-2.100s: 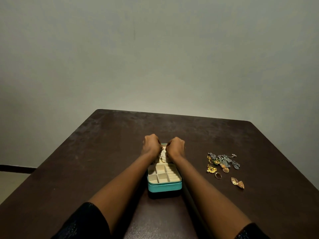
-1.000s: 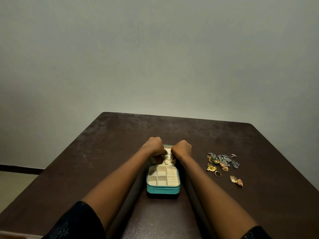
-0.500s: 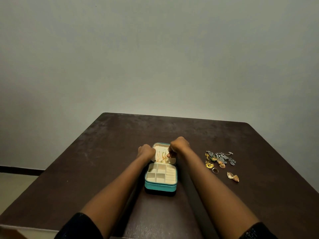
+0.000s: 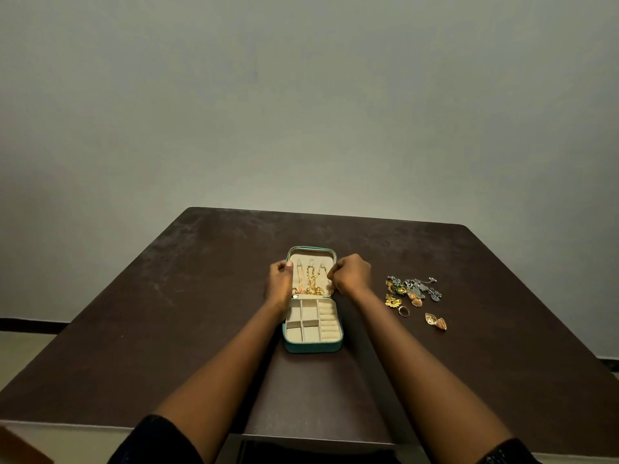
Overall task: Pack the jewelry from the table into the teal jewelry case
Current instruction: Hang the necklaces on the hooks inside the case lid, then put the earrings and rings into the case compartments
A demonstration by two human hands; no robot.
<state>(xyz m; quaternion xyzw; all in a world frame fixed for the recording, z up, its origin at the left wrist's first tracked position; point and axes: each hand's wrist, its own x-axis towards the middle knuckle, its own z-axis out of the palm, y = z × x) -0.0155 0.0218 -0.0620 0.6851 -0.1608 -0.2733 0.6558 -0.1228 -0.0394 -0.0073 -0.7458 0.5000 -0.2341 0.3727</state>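
The teal jewelry case (image 4: pixel 313 346) lies open in the middle of the dark table, its cream tray of small compartments toward me and its lid flat behind. Gold chains (image 4: pixel 310 283) hang from hooks inside the lid. My left hand (image 4: pixel 279 284) holds the lid's left edge, thumb on the rim. My right hand (image 4: pixel 351 274) is curled at the lid's right edge, its fingertips hidden. A heap of silver and gold jewelry (image 4: pixel 412 289) lies to the right, with a ring (image 4: pixel 404 310) and two gold leaf earrings (image 4: pixel 435 321) nearer me.
The dark brown table (image 4: pixel 167 313) ends at a plain grey wall behind. Its near edge runs just under my forearms. A strip of floor shows at the left.
Both hands have drawn apart from the middle of the lid to its two side edges, and the lid now lies flat with the chains fully visible.
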